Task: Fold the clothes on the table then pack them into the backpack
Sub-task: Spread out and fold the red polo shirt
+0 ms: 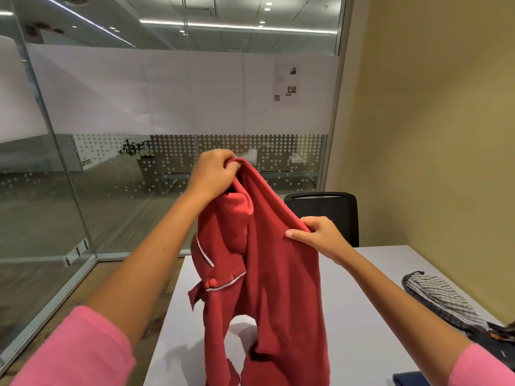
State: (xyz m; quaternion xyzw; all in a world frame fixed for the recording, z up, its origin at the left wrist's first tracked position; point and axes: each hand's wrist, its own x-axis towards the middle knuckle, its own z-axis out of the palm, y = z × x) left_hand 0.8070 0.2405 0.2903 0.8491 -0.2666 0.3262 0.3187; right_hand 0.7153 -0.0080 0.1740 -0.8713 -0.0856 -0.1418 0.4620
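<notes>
folding had barely begun: left hand (213, 174) and right hand (320, 236) fingers pinched the red shirt (267, 274) aloft; next, probably spreading it flat on the worktop (362, 316).

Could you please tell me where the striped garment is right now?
In the head view, the striped garment lies on the white table at the right edge, beyond the person's right forearm.

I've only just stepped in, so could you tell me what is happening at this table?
A person is holding a red pyjama top up over the white table. The left hand grips its upper edge high up, and the right hand pinches the same edge lower down. It hangs unfolded. A striped garment lies on the table to the right.
</notes>
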